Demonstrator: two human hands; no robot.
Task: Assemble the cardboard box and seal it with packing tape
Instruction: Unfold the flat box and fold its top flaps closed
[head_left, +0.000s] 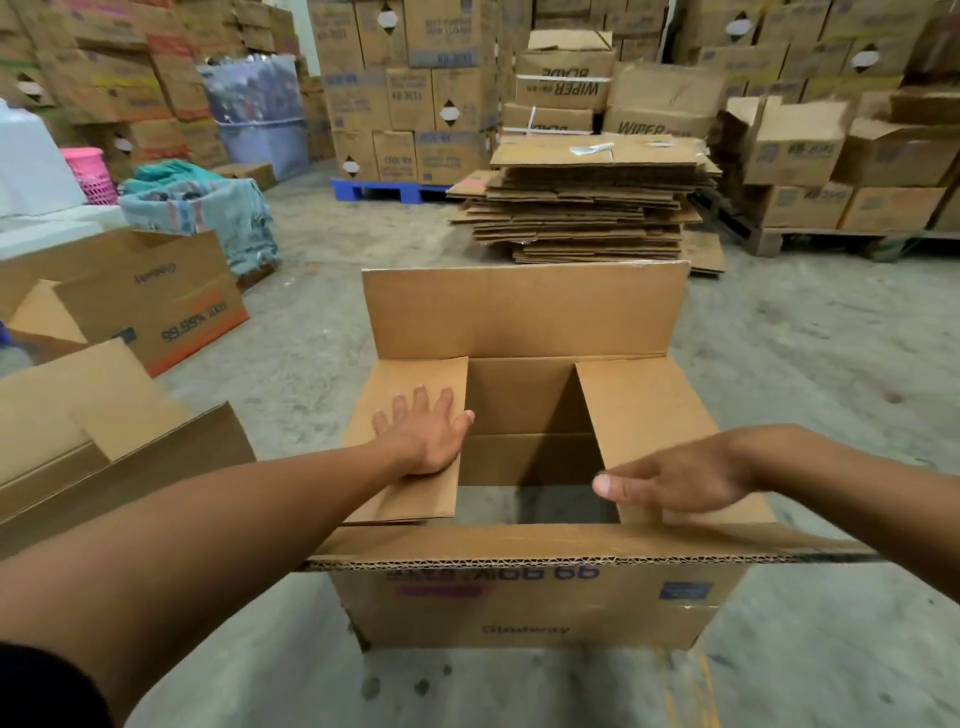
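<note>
Cardboard box (530, 608) on floor; left hand (423, 436) flat, right hand (675, 480) flat, each pressing side flap; far flap upright.

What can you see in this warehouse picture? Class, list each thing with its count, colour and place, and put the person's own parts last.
Open cardboard box: one, brown, on the floor in front; both side flaps folded in, far flap upright, near flap out toward the camera.
Flattened cardboard stack: one pile, brown, behind the box.
Stacked cartons: many, brown, along the back wall on pallets.
Blue pallet: one, under the middle cartons.
Pink basket: one, far left.
Sack: one, greenish-grey, left of centre.
Open boxes: at least two, brown, near left.
Concrete floor: grey.
Left hand: flat on the left side flap.
Right hand: pressing on the right side flap.
</note>
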